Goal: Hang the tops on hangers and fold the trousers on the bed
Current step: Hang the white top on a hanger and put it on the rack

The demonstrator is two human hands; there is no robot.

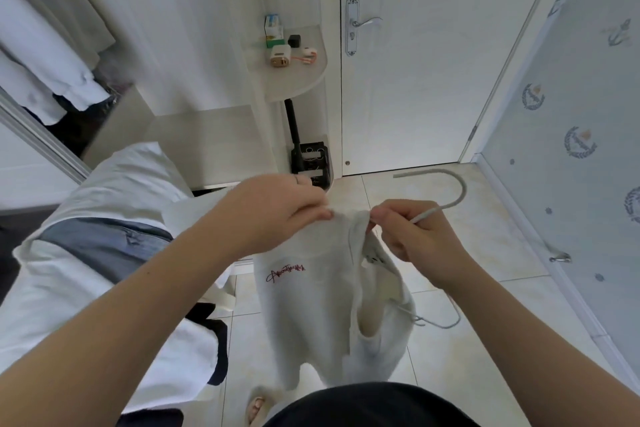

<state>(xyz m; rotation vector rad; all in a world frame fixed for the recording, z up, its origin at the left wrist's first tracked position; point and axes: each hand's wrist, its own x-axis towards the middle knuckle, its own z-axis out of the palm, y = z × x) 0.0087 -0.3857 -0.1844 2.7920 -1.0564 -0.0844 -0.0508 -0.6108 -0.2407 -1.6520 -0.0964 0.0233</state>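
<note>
A white top (311, 315) with small red script on its chest hangs in front of me over the tiled floor. My left hand (277, 211) pinches the neckline at its left side. My right hand (412, 236) grips the stem of a grey wire hanger (453, 198), whose hook curves up to the right. Part of the hanger's lower wire pokes out of the top's right armhole. On the bed at the left lie a white garment (104, 191), a grey-blue one (104, 243) and a dark one (211, 326).
A white door (433, 80) stands shut straight ahead. A rounded shelf (298, 80) holds small boxes and gadgets. An open wardrobe with hanging white clothes (45, 55) is at the far left. A patterned wall (571, 149) runs along the right. My foot (256, 406) stands on the tiles.
</note>
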